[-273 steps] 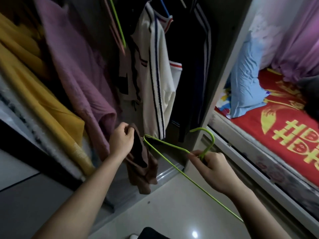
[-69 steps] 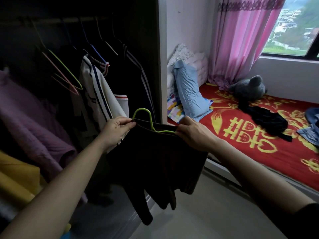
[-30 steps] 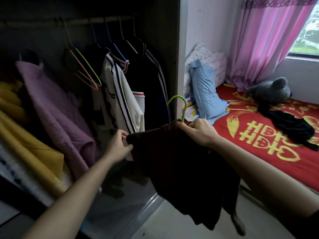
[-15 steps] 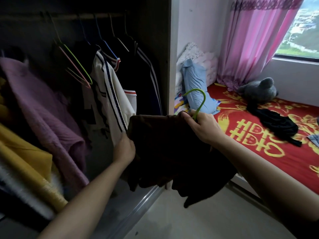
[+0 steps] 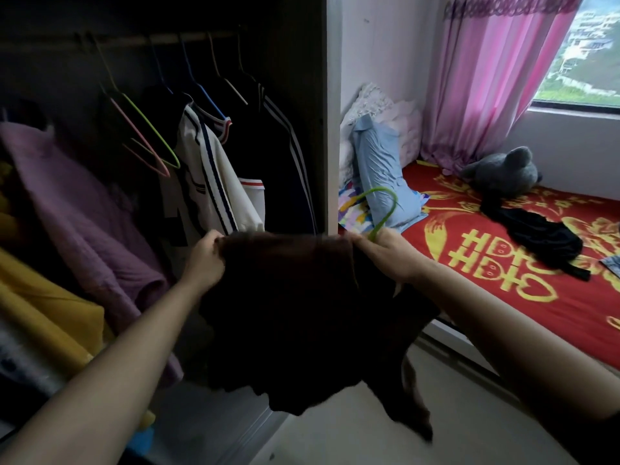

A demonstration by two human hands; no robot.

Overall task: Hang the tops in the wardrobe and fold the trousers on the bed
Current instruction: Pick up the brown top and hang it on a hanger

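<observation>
The left hand (image 5: 204,260) pinches one shoulder of a dark brown top (image 5: 295,313). The right hand (image 5: 385,255) grips the other shoulder together with the neck of a green hanger (image 5: 385,204), whose hook rises above the cloth. The top hangs in the air before the open wardrobe (image 5: 302,129), below its rail (image 5: 134,40). A black garment (image 5: 536,236) lies on the bed (image 5: 503,307), toward its far edge, beside a grey plush toy (image 5: 503,172).

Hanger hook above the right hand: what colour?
The hanger hook is light green; head view shows it.
</observation>
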